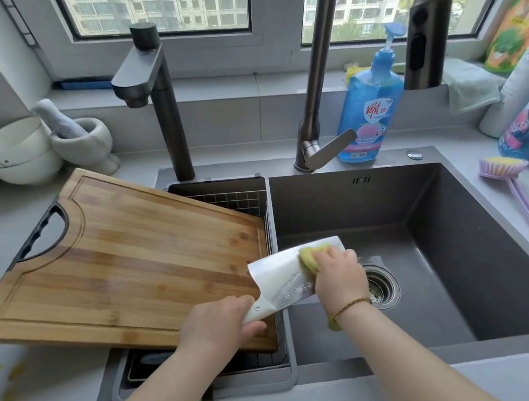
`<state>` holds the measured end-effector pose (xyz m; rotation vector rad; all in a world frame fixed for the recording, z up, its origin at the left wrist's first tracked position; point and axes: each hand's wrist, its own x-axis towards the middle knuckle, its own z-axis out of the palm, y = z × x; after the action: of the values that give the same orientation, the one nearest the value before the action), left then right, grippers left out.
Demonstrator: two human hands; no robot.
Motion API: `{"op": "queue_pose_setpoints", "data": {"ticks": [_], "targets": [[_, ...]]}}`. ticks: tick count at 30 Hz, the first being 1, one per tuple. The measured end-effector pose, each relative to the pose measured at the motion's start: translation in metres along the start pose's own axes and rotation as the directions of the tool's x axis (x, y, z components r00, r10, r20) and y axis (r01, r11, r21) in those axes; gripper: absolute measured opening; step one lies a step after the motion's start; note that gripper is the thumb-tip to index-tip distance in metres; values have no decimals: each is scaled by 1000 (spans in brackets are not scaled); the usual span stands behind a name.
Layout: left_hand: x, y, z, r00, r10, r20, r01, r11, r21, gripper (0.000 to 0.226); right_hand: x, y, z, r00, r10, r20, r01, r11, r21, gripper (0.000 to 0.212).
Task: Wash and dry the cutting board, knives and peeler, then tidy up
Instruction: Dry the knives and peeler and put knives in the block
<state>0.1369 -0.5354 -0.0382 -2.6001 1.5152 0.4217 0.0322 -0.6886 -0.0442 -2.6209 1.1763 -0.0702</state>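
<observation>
A steel cleaver (284,282) is held over the edge of the dark sink (424,199), its blade pointing up and to the right. My left hand (219,324) grips its handle. My right hand (337,275) holds a yellow sponge (311,256) pressed against the blade's upper part. The wooden cutting board (113,260), with a black handle cut-out, lies tilted across the counter and the drying basket (222,199) left of the sink. Other knives and the peeler are not visible.
Two dark faucets (157,90) (319,92) rise behind the sink, with a blue dish-soap bottle (368,102) beside them. White bowls (14,152) and a mortar with pestle (87,139) sit back left. A purple brush (525,199) and several bottles line the right counter.
</observation>
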Motion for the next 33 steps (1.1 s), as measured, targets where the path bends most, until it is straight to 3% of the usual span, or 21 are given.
{"op": "queue_pose_setpoints", "data": {"ticks": [3, 5, 7, 9, 13, 16, 19, 23, 26, 29, 31, 33], "targets": [[0, -1, 2, 1000, -26, 5, 26, 999, -27, 40, -24, -29, 15, 936, -339, -96, 344, 938, 46, 32], [-1, -3, 4, 999, -36, 1, 36, 999, -32, 39, -34, -30, 15, 894, -443, -75, 447, 892, 62, 32], [-3, -3, 4, 1000, -29, 0, 29, 1000, -10, 36, -20, -12, 12, 932, -361, -39, 362, 931, 36, 43], [-2, -1, 2, 1000, -21, -13, 21, 1000, 17, 37, -4, 12, 7, 988, -153, 7, 153, 988, 5, 47], [-1, 1, -3, 1000, -30, 10, 29, 998, 47, 34, 2, 19, 5, 1000, 21, -22, -21, 1000, 13, 47], [-1, -2, -3, 1000, -23, 2, 22, 998, 66, 18, -1, 22, 9, 998, 39, -40, -37, 998, 50, 47], [-2, -6, -6, 998, -50, -27, 50, 998, 25, 30, -5, 31, 2, 998, 20, -63, -9, 985, 172, 46], [-4, -8, -17, 995, -73, -69, 73, 997, -10, 31, -11, 38, -24, 951, 57, -305, 68, 920, 385, 59], [-10, -10, -30, 989, -85, -118, 63, 982, -181, 29, -14, 35, -49, 905, 107, -412, 125, 858, 498, 54], [-14, -11, -41, 992, -96, -87, 34, 839, -543, 18, -16, 33, -68, 871, 101, -481, 194, 829, 525, 39], [-16, -12, -46, 991, -130, -22, 68, 649, -758, 5, -16, 32, -76, 868, 89, -489, 212, 823, 528, 35], [-18, -13, -47, 988, -138, 73, 124, 409, -904, 15, -16, 30, -78, 881, 40, -472, 228, 837, 497, 38]]}}
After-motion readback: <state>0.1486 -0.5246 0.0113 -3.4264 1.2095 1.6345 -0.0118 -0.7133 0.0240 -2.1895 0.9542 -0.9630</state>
